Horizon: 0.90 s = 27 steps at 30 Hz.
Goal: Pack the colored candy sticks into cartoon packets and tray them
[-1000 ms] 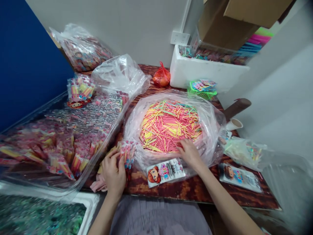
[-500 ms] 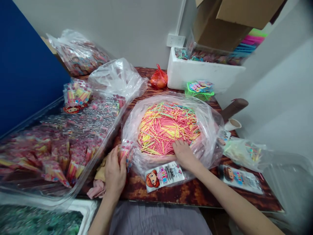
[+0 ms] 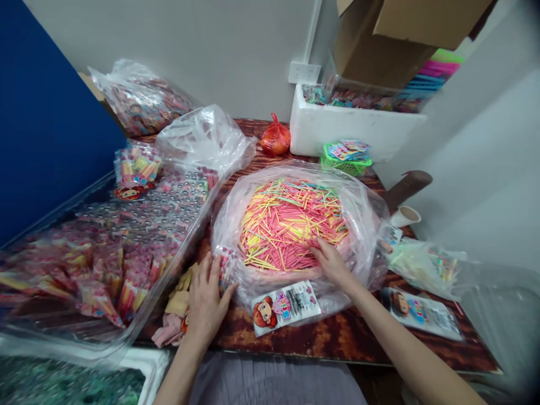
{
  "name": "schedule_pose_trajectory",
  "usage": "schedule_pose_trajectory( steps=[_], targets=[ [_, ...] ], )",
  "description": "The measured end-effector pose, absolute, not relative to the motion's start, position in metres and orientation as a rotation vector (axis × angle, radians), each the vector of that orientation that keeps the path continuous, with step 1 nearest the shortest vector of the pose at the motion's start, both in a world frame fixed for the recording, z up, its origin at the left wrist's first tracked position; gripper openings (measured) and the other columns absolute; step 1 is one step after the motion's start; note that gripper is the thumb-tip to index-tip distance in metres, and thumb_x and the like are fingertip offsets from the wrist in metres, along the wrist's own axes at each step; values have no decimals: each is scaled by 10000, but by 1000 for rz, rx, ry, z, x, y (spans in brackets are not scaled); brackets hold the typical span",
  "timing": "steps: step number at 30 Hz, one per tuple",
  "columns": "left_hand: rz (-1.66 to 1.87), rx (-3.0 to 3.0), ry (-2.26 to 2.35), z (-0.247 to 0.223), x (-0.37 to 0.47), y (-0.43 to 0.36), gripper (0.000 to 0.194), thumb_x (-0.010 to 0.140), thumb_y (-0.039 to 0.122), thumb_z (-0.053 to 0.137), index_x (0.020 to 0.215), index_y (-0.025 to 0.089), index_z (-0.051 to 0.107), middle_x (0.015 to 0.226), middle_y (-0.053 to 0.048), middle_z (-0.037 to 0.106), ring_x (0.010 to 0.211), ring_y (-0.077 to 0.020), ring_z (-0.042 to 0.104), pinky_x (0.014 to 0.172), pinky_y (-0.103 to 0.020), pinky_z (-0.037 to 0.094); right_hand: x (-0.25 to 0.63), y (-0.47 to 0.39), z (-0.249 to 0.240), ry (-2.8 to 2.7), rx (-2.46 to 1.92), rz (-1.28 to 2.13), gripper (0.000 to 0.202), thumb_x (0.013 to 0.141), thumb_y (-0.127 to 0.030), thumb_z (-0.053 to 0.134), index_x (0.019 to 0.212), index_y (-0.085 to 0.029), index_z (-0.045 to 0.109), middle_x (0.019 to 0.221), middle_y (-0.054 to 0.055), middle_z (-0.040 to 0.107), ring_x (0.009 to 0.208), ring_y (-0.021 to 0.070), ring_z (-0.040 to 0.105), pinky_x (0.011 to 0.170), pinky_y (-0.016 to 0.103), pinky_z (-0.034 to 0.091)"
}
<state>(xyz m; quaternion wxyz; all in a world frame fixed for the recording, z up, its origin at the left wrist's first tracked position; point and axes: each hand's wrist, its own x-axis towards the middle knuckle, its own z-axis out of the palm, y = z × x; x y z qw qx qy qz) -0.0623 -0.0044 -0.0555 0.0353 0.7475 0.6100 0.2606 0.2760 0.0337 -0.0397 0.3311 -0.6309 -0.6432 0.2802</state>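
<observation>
A clear plastic bag point(image 3: 367, 225) stands wide open on the table, heaped with thin pink, yellow and green sticks point(image 3: 287, 219). At the heap's near right side, my right hand point(image 3: 335, 267) has its fingers stretched out, tips touching the sticks. My left hand point(image 3: 208, 301) lies flat at the bag's left, fingers apart and thumb spread. It rests over a printed clear packet point(image 3: 226, 261), partly hidden by the hand. Between my hands, a flat packet point(image 3: 287, 306) with a cartoon red-haired figure lies against the bag's near edge.
Left stands a clear tray point(image 3: 169, 281) full of filled packets, beside yellow and pink cloths point(image 3: 179, 304). At the back are a red bag of round fruit point(image 3: 275, 138), a green basket point(image 3: 348, 166) and a white foam box point(image 3: 354, 129). Another printed packet point(image 3: 422, 315) and paper cup point(image 3: 405, 216) lie right.
My right hand has moved slightly right across the sticks. My left hand has spread its fingers and thumb, lying flatter over the packet. The view has shifted slightly.
</observation>
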Motion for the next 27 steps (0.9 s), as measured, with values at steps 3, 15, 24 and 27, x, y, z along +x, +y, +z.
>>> schedule_pose_trajectory(
  steps=[3,15,24,27],
  targets=[
    [871,2282,1913,-63,-56,6,637,887,378,550,1455,182,338,1519,-178,336,1350,-359,367,1072,-534,341,271,36,-34,-1345,-1500,916,193,858,-362,494,916,-199,582,837,49,705,804,218,638,816,373,468],
    [980,2273,1956,-45,-48,11,757,880,459,547,1508,194,218,1548,-187,289,1396,-357,313,1128,-595,177,251,11,-62,-1023,-1347,1043,190,810,-372,601,889,-201,576,814,48,729,793,213,677,809,365,500],
    [1059,2284,1785,-17,-18,-8,576,894,332,551,1436,254,370,1492,-129,392,1373,-321,357,1131,-565,245,260,11,-61,-1220,-1452,880,189,859,-320,530,920,-195,658,892,62,740,853,228,668,828,377,494],
    [1019,2279,1654,-20,-6,-11,539,905,298,535,1422,251,388,1480,-124,404,1365,-301,376,1108,-524,329,264,11,-59,-1293,-1467,835,201,858,-312,537,920,-197,690,904,57,746,862,233,668,804,365,499]
  ],
)
